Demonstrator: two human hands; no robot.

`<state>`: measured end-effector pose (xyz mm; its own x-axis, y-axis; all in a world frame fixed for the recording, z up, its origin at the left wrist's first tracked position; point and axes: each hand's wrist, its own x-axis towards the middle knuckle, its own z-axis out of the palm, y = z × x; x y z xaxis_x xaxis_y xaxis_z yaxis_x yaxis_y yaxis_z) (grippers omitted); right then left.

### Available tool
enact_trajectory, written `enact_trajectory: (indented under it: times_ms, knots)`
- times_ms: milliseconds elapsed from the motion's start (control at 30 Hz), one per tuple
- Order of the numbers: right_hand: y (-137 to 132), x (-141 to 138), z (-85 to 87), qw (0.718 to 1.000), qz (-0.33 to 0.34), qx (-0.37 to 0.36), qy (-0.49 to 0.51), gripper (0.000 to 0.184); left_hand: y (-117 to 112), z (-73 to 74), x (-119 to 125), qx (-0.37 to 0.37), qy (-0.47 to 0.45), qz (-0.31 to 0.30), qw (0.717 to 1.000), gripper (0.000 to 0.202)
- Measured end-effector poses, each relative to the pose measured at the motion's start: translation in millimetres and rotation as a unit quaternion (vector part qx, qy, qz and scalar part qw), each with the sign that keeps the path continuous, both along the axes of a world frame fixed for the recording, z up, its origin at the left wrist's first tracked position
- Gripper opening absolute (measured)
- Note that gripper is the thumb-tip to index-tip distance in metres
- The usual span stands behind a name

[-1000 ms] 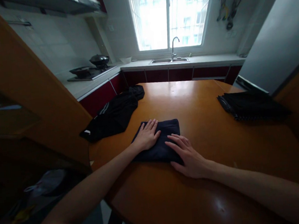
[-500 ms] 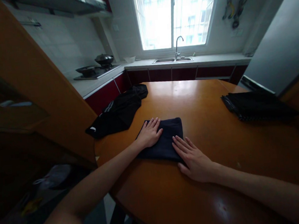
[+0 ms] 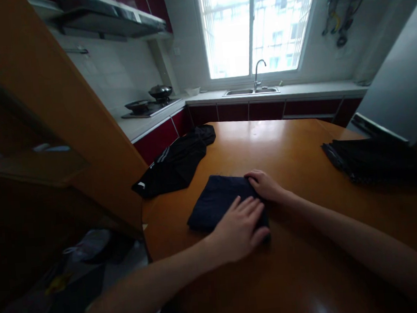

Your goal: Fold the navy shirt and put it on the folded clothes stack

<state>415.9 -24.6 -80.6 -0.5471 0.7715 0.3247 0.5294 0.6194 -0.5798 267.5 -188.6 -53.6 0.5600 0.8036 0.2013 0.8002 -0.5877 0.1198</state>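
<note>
A dark navy folded cloth, perhaps a garment, lies flat on the wooden table. My left hand rests over its near right part, fingers stretched and slightly spread, palm down. At the far right corner of the cloth is my right hand, its fingers curled over the edge and the thumb side hidden. Beyond the cloth to the left, a black garment with white stripes is spread along the table's edge.
A stack of black folded cloth sits on the right side of the wooden table. Behind are a counter with a sink, and a stove with pans. A wooden partition borders the left.
My left hand has moved right and nearer across the cloth. My right hand has gone from the near right side to the far right corner, its fingers now curled. The view has shifted slightly.
</note>
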Motion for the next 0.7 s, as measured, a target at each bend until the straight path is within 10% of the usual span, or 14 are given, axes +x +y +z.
enact_trajectory:
  times_ms: [100,400,700]
  knots:
    - [11,7,-3.5,0.999,0.013,-0.025,0.032,0.027,-27,-4.1,19,0.029,0.023,-0.092,0.995,0.061]
    - [15,45,-5.9,0.996,-0.001,-0.057,0.062,0.022,-18,-10.8,-9,0.089,0.093,-0.116,0.985,0.035]
    - [-86,117,3.2,0.982,-0.177,-0.066,-0.005,0.014,-33,-7.9,-27,0.049,0.037,-0.057,0.997,0.061]
